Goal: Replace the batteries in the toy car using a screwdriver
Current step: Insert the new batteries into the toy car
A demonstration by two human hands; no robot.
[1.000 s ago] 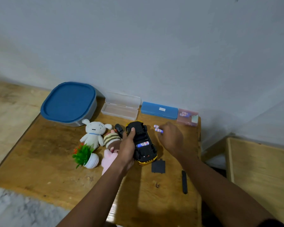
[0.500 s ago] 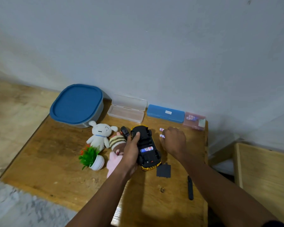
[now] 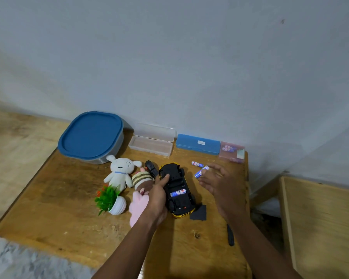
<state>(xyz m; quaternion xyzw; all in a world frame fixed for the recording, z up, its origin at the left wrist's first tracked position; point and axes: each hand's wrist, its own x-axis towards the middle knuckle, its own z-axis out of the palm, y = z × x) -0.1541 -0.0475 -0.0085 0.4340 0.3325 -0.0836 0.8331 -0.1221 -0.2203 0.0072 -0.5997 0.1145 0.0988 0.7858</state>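
Note:
The toy car [image 3: 176, 190] lies upside down on the wooden table [image 3: 65, 208], black underside up, yellow body below. One blue-and-white battery [image 3: 178, 192] sits in its open compartment. My left hand [image 3: 157, 199] grips the car's left side. My right hand [image 3: 223, 191] hovers to the right of the car and pinches a second battery [image 3: 201, 171] at its fingertips. A third battery [image 3: 197, 163] lies on the table just beyond. The black battery cover [image 3: 198, 212] rests by the car's near end. A black screwdriver [image 3: 230, 235] lies near the right edge, partly hidden by my forearm.
Along the wall stand a blue-lidded container [image 3: 91, 135], an open clear case [image 3: 152, 142], a blue case [image 3: 197, 147] and a small pink box [image 3: 232, 152]. Plush toys [image 3: 119, 173], a remote [image 3: 151, 168] and a small potted plant [image 3: 111, 200] crowd the car's left. A wooden crate [image 3: 320, 222] stands at right.
My right hand has lifted from the table and drawn back toward me with one of the two loose batteries in its fingertips. The left hand still holds the car.

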